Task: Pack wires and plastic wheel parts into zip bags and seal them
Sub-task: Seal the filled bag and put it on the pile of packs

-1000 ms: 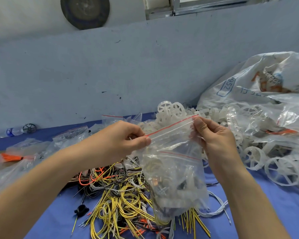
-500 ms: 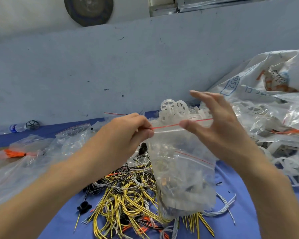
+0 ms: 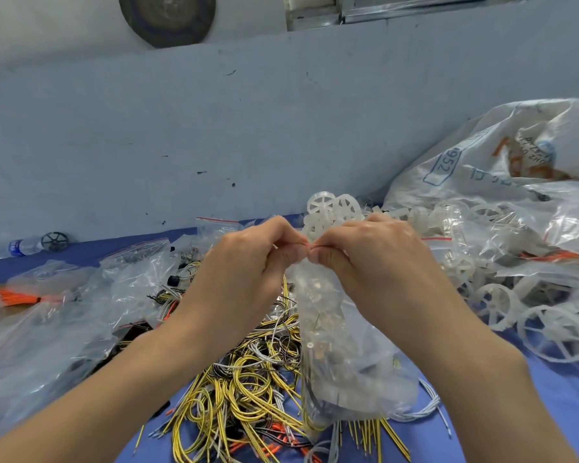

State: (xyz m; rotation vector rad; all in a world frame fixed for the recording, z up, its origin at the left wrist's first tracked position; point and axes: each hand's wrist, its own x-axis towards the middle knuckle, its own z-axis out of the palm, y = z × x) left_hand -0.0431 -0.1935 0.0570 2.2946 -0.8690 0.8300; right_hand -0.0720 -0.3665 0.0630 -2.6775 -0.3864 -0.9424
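A clear zip bag [image 3: 345, 355] with a red seal line hangs in the air, filled with white plastic parts and wires. My left hand [image 3: 248, 265] and my right hand [image 3: 365, 259] both pinch its top edge, fingertips meeting at the middle of the seal. Below the bag lies a tangle of yellow, black and white wires [image 3: 248, 389] on the blue table. White plastic wheels [image 3: 335, 208] are heaped behind my hands and more wheels [image 3: 555, 329] lie at the right.
Crumpled clear bags [image 3: 47, 329] cover the left of the blue table [image 3: 565, 402]. A bundle of orange wires [image 3: 17, 297] lies at the far left. A large white printed sack [image 3: 502, 158] leans at the right. A bottle [image 3: 24, 246] lies by the wall.
My right hand slid left along the bag's top from its right corner and now pinches beside my left hand. The bag's mouth has bunched narrow between them.
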